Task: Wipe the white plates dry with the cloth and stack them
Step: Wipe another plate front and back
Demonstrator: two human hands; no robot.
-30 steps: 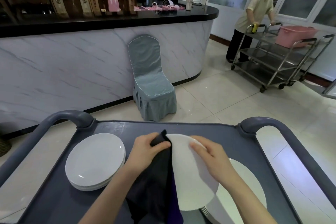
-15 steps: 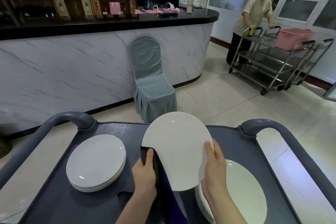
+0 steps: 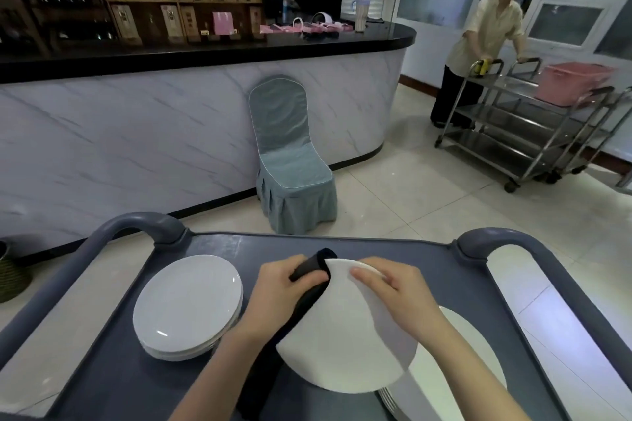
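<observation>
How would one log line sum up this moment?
step: wiping | left hand: grips cloth against plate | right hand: holds plate edge | left stack, right stack: on cart

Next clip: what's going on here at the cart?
A person is drying a white plate held tilted over a grey cart. The left hand grips a dark cloth wrapped over the plate's rim, and the right hand holds the opposite edge. One stack of plates sits on the left and a second stack on the right. Another person stands at a metal trolley behind.
</observation>
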